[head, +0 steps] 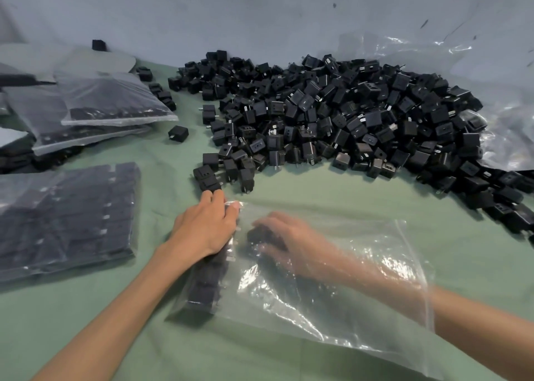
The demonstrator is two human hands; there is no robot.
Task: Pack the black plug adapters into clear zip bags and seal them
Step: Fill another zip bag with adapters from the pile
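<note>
Midway through filling a clear zip bag (pixel 332 279), flat near the front edge of the table (pixel 289 195). Pinches the bag's far left corner with the left hand (pixel 206 227), curled over the plastic and bearing down on a row of adapters (pixel 206 288) lined along the bag's left side. Reaches in through the open mouth on the right with the right hand (pixel 278 236), seemingly curled round a single adapter (pixel 258 234) just beside that row, though blurred and veiled by plastic. Probably calls next for seating this piece snug against the row, then drawing the hand out without dragging the film or toppling the line; no sealing due yet, with most of the bag unfilled. Draws from a large pile of black plug adapters (pixel 346 120) spread along the far side and down the right edge, near the bag. Shows a filled bag (pixel 66 218) at the left edge, a stack of packed bags (pixel 101 106) toward the far left corner, and a crumpled plastic sheet (pixel 497 85) at the far right. Finds no obstacle between pile and bag; risks only the clinging film round the right wrist.
</note>
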